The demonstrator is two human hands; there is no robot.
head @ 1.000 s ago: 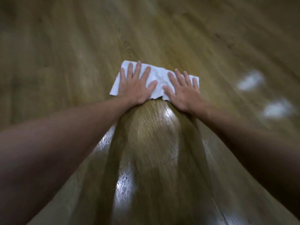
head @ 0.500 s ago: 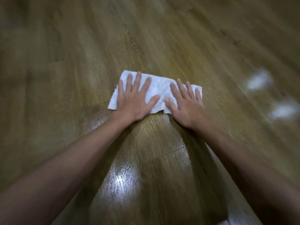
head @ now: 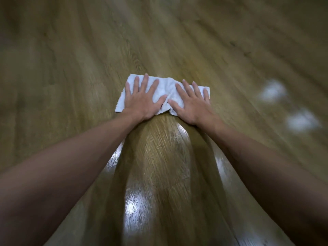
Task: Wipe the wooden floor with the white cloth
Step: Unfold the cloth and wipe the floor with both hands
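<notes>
**Both hands flat on white cloth, wooden floor**

White cloth point(head: 166, 89) lies flat on the wooden floor point(head: 88, 50), just above frame centre, roughly 12 o'clock from the middle of the view. Cloth is a rough rectangle, long side running left-right, right end tilted slightly lower. Creased ridge in the middle between the two hands.

Left hand point(head: 141, 102) is palm down on the left half of the cloth, fingers straight and spread, pointing to 12 o'clock, thumb angled toward 2 o'clock. Nothing gripped, just pressing flat. Heel of the hand sits at the cloth's near edge.

Right hand point(head: 191, 105) is palm down on the right half, fingers straight and spread, pointing about 11–12 o'clock, thumb toward 10 o'clock. Also flat, pressing, no pinch. Little finger lies at the cloth's right edge. Thumb tips of both hands nearly meet over the crease; cannot tell if they touch.

Both forearms bare, reaching in from 7 and 5 o'clock.

Floor between the arms shows shiny streaks point(head: 136, 206) at 6 o'clock. Two blurred white patches point(head: 271, 90) on the floor at 3 o'clock, well apart from the cloth; too blurred to identify.
</notes>
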